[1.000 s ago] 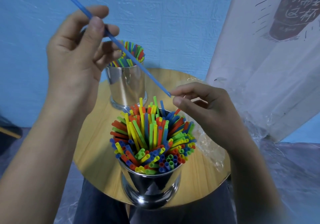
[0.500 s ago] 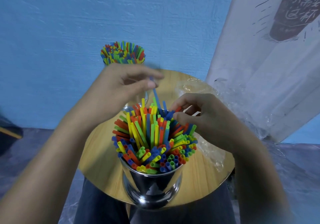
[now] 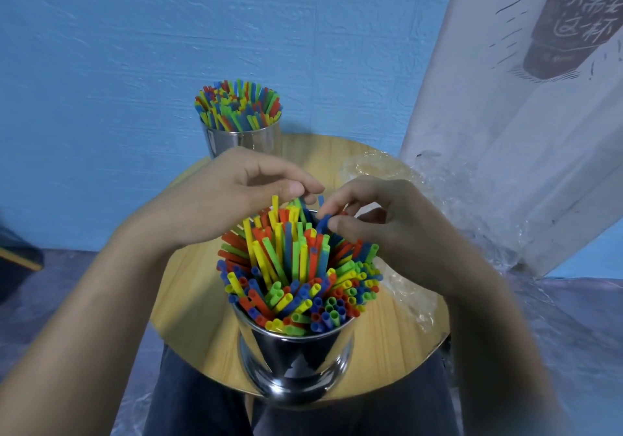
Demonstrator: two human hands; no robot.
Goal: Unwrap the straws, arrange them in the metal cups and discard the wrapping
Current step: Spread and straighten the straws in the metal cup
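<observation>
A metal cup [image 3: 296,361] stands at the near edge of the round wooden table [image 3: 188,314], packed with coloured straws [image 3: 296,273]. A second metal cup [image 3: 242,142], also full of straws [image 3: 237,105], stands at the far edge. Both hands hover over the near cup. My right hand [image 3: 391,233] pinches a blue straw [image 3: 323,223] between thumb and forefinger, most of it sunk among the others. My left hand [image 3: 229,196] has thumb and forefinger closed at that straw's top end. Crumpled clear wrapping [image 3: 381,165] lies on the table's right side.
More clear plastic film [image 3: 414,304] trails off the table's right edge toward a white printed banner [image 3: 505,138] leaning there. A blue wall [image 3: 135,47] rises behind the table. My dark-trousered legs [image 3: 202,408] are under the near edge.
The blue straw, held high and slanted a second ago, has gone down into the near cup. My left hand dropped from above the far cup to the near one.
</observation>
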